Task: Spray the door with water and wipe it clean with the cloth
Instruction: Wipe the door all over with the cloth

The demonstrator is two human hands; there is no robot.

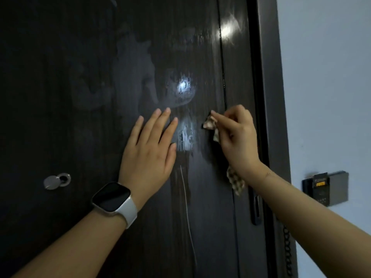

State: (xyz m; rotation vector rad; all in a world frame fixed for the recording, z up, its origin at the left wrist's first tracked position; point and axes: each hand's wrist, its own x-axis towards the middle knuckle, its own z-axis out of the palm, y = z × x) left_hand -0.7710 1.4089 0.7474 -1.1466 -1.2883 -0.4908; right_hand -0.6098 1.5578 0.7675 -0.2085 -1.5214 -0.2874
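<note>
Far left on the door [80, 97] there's the peephole cover [57, 181], swung aside. Your left hand [149, 153], watch [114, 199] on the wrist, lies flat on the dark panel w/ fingers straight, holding nothing. Wet streaks and smears shine just right of it. Your right hand [237, 137] pinches the checked cloth [210, 125] against the door near its edge; cloth's tail hangs below the wrist. Wall intercom [325, 188] far right.
</note>
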